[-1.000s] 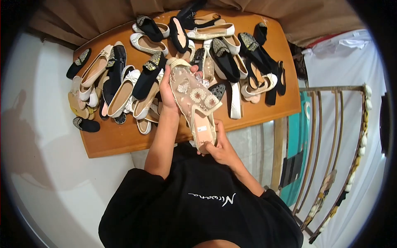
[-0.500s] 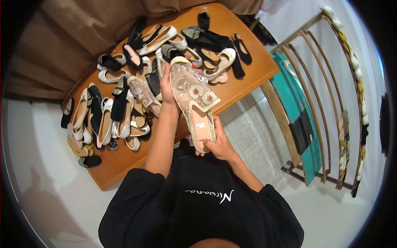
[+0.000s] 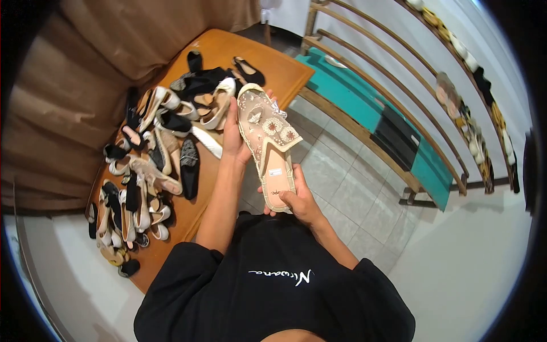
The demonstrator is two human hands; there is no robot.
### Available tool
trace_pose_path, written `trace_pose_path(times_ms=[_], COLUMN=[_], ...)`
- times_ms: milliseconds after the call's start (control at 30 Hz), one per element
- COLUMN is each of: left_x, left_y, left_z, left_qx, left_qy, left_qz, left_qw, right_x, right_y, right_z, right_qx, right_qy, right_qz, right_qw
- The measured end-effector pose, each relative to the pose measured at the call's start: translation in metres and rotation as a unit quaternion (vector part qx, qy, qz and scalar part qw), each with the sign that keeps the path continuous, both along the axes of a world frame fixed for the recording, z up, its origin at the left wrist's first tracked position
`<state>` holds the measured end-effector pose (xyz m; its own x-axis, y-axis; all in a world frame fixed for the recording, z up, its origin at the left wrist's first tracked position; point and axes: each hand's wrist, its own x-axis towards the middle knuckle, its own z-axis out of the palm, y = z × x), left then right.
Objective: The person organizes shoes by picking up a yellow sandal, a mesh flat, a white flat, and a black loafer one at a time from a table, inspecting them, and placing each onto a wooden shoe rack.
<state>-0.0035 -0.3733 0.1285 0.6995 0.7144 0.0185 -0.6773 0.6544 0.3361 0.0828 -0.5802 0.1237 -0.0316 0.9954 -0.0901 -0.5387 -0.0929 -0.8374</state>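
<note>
A beige slip-on shoe [image 3: 266, 128] with a sheer, flower-embroidered upper is held up in front of the black shirt. My left hand [image 3: 233, 137] is wrapped round its toe half from the left side, with fingertips showing past the far edge. Around the heel end closes my right hand [image 3: 297, 196], its thumb pressed on the pink insole near a small white label. Behind and to the left, many flat shoes in black, white and beige lie piled on the orange-brown wooden table [image 3: 279, 60].
A wooden rack [image 3: 364, 128] with a teal board and a black flat item on it stands at the right. Shoes line its upper rails. Brown curtain [image 3: 68, 85] hangs behind the table at the left. Grey floor tiles [image 3: 342, 188] show between table and rack.
The view has turned to the right, so the table and shoe pile sit further left and the rack nearer. Both hands keep hold of the shoe in nearly the same pose.
</note>
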Motion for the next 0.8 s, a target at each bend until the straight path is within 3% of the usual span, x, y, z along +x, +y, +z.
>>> trace_pose_path(times_ms=[67,200,400,500,567,667,800], left_x=[0.030,0.085,0.150,0.171,0.186,0.211,0.251], left_y=[-0.020,-0.041,-0.070,-0.079,-0.093,-0.101,-0.094], left_z=[-0.002,-0.012,-0.012,-0.007,0.001,0.005,-0.004], left_qx=[0.057,0.043,-0.005,0.016,0.135,0.236,0.224], left_qy=[0.043,0.023,0.004,0.095,0.244,0.310,0.259], left_qz=[-0.002,-0.092,-0.142,-0.141,-0.011,-0.016,-0.088], left_qw=[0.997,0.995,0.990,0.985,0.960,0.921,0.935], right_x=[0.021,0.057,0.094,0.105,0.114,0.125,0.150], right_y=[-0.018,-0.051,-0.085,-0.090,-0.092,-0.090,-0.086], right_z=[-0.004,-0.006,-0.004,-0.013,-0.024,-0.033,-0.027], right_qx=[0.007,-0.007,-0.005,0.021,0.013,-0.006,-0.008], right_qy=[0.018,0.048,0.027,-0.002,-0.028,-0.095,-0.049], right_qz=[-0.024,-0.077,-0.135,-0.193,-0.206,-0.254,-0.287], right_qw=[1.000,0.996,0.990,0.981,0.978,0.962,0.957])
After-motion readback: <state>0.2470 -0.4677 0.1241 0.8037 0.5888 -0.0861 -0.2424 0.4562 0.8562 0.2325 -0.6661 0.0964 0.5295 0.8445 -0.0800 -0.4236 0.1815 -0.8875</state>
